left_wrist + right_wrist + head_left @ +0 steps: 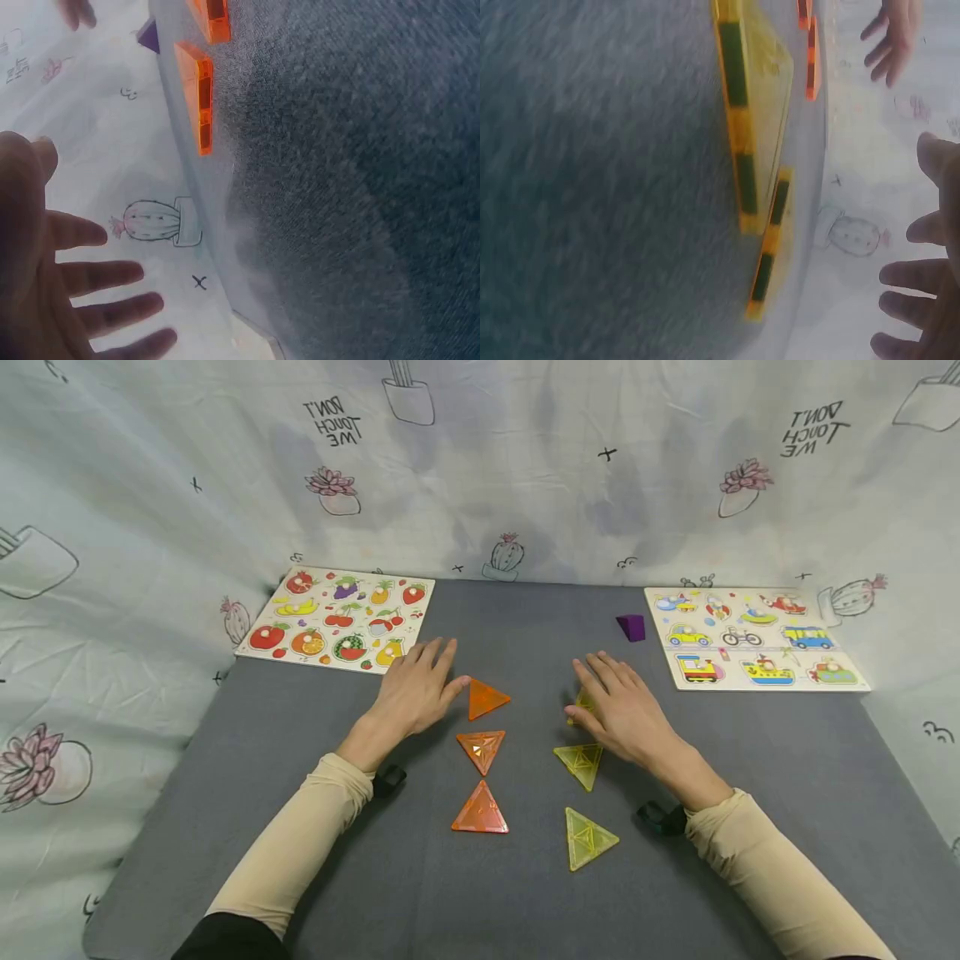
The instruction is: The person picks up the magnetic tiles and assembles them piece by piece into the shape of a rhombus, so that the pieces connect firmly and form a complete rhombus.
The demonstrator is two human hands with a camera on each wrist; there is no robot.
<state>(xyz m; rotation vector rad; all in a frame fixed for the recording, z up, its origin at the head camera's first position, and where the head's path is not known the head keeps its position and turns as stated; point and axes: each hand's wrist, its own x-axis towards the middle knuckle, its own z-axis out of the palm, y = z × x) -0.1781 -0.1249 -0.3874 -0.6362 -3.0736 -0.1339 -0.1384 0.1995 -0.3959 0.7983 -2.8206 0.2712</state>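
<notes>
Beige sleeves [296, 839] end in two bare hands, the left hand [415, 696] and the right hand [628, 714], held well apart above the grey tabletop [525, 902], fingers loosely spread and gripping nothing. Just beside the left thumb, on its right, lies a flat translucent orange plastic triangle [487, 699]; that small gap seems the one that counts, since the left hand is clearly the nearer. It points rightward, toward the other hand, and, being about equal-sided, has no real long axis. Closer to the near side, a second orange triangle [482, 750] points nearward and a third orange triangle [481, 810] points away, their tips almost meeting. Below the right hand a translucent yellow plastic triangle [582, 702] is partly hidden, so I can't tell its direction; a second yellow triangle [582, 764] points nearward, a third yellow triangle [588, 840] rightward. Farther out sit a purple wedge-shaped block [634, 627], a white fruit puzzle board [416, 622] at left and a white vehicle puzzle board [742, 653] at right.
</notes>
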